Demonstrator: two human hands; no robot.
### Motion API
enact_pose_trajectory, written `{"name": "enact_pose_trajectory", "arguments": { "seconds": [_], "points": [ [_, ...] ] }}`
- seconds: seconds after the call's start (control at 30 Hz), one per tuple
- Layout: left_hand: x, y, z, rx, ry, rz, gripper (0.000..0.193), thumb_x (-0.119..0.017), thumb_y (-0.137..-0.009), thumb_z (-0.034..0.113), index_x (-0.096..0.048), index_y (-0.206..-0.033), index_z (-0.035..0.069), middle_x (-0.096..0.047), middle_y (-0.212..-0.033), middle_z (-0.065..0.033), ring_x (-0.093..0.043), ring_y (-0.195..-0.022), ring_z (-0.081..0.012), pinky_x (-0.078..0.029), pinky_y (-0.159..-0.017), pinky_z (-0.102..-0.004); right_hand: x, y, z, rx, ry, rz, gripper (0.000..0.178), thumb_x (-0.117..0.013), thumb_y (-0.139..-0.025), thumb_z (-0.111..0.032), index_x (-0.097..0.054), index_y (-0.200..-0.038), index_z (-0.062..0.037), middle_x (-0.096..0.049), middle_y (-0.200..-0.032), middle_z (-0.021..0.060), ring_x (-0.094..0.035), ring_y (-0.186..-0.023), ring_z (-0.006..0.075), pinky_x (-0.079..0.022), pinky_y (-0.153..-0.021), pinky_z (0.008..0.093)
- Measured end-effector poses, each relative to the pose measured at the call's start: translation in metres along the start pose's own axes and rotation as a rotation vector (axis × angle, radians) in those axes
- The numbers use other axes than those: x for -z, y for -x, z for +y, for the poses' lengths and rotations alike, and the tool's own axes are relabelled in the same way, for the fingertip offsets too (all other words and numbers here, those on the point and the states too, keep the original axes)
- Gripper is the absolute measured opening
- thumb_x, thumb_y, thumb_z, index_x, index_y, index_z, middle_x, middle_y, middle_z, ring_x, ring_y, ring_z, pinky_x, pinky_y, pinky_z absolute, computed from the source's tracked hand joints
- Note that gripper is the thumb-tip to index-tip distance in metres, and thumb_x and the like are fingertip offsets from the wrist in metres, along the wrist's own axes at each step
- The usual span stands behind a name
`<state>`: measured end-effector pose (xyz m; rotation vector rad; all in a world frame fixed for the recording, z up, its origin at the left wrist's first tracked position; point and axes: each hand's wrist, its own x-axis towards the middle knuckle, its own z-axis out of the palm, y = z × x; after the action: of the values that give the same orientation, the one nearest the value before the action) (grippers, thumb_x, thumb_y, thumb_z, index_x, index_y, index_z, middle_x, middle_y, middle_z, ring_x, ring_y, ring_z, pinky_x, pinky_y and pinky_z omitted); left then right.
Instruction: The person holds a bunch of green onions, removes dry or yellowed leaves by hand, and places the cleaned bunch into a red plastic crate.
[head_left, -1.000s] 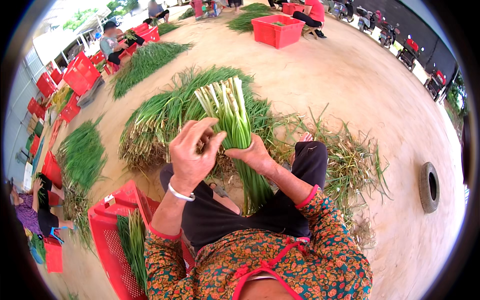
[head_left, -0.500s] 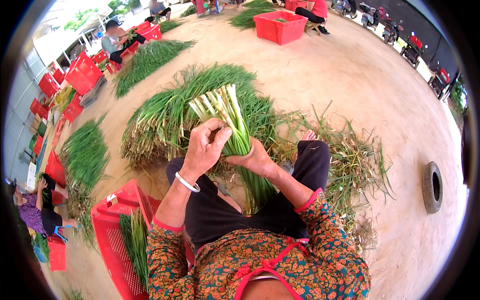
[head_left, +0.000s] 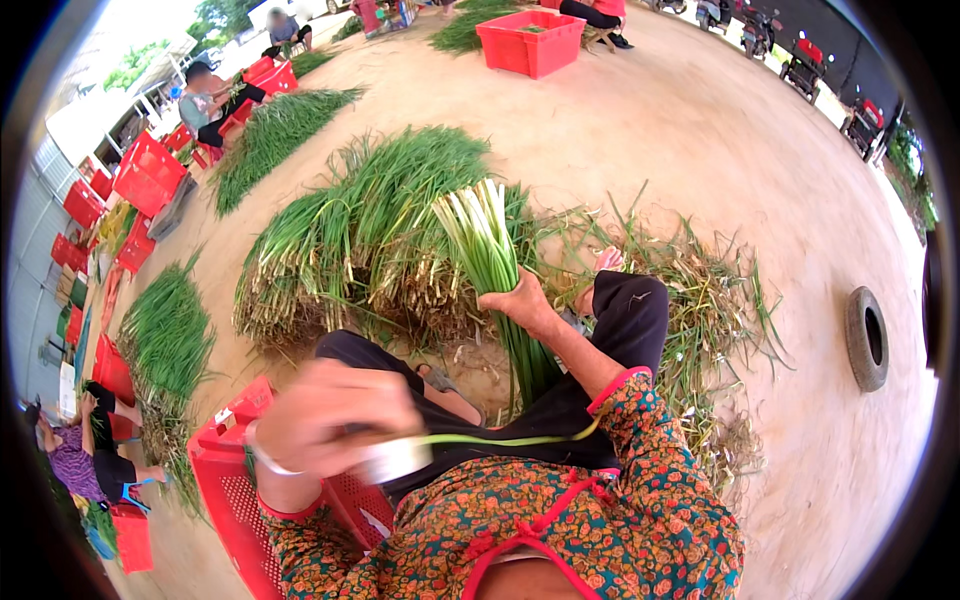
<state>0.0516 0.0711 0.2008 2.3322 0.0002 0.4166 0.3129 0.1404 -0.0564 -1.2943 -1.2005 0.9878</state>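
Note:
My right hand (head_left: 522,305) is wrapped round the middle of a bunch of spring onions (head_left: 480,235). Their pale ends point up and away, and the green leaves hang down between my knees. On the left, my left hand (head_left: 340,415), smeared by motion, wears a pale bracelet at its wrist. It grips a white roll of tape (head_left: 396,460), also blurred. From the roll a thin yellow-green strip (head_left: 510,441) stretches rightward across my lap; I cannot tell where it is fixed. Beyond my knees lies a large pile of untrimmed spring onions (head_left: 390,200), brown roots toward me.
A red crate (head_left: 222,480) stands by my left side, partly behind my arm. Leaf scraps (head_left: 690,310) litter the ground at right, with a tyre (head_left: 867,338) farther out. More piles, red crates (head_left: 530,45) and seated people (head_left: 210,100) are around the yard.
My left hand has left the bunch and swung down left toward my body, now with a roll and strip showing. The bunch, still in my right hand, has shifted slightly rightward.

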Motion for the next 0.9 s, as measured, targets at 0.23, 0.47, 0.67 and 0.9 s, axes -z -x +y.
{"name": "enact_pose_trajectory", "arguments": {
  "seconds": [0.23,0.47,0.67,0.9],
  "points": [
    [-0.037,0.026,-0.129,0.501,0.514,0.765,0.084,-0.080,-0.068,0.032,-0.036,-0.134,0.005,-0.053,-0.117,-0.0114,-0.056,-0.100,-0.0250,-0.049,-0.080,-0.0388,-0.001,0.031,-0.074,-0.123,-0.255,-0.334,0.044,-0.074,-0.068,-0.005,-0.059,-0.108,0.0000,-0.064,-0.097,0.0046,-0.058,-0.087,0.0120,-0.048,-0.080,0.0279],
    [-0.037,-0.025,-0.156,0.104,0.897,0.906,0.128,-0.088,-0.055,0.021,0.000,-0.147,0.015,-0.048,-0.129,-0.0134,-0.050,-0.117,-0.0280,-0.039,-0.101,-0.0406,-0.025,0.048,-0.078,-0.150,-0.398,-0.633,0.043,-0.075,-0.068,-0.001,-0.060,-0.108,-0.0023,-0.063,-0.098,0.0023,-0.058,-0.090,0.0121,-0.047,-0.084,0.0280],
    [-0.055,-0.035,-0.140,0.244,0.837,0.845,0.106,-0.076,-0.064,-0.003,-0.012,-0.146,0.017,-0.064,-0.098,-0.0129,-0.064,-0.085,-0.0205,-0.054,-0.077,-0.0337,-0.039,0.060,-0.075,-0.197,-0.468,-0.713,0.043,-0.076,-0.068,-0.002,-0.060,-0.107,-0.0030,-0.064,-0.097,0.0032,-0.059,-0.089,0.0129,-0.047,-0.084,0.0305],
    [-0.062,-0.022,-0.144,0.286,0.757,1.008,0.052,-0.071,-0.070,-0.005,-0.053,-0.119,0.001,-0.064,-0.085,-0.0048,-0.062,-0.074,-0.0123,-0.052,-0.068,-0.0246,-0.009,0.051,-0.092,0.337,0.345,-0.463,0.093,-0.078,-0.066,-0.047,-0.035,-0.132,0.0016,-0.044,-0.129,0.0210,-0.045,-0.119,0.0310,-0.036,-0.100,0.0397]
  ]
}}
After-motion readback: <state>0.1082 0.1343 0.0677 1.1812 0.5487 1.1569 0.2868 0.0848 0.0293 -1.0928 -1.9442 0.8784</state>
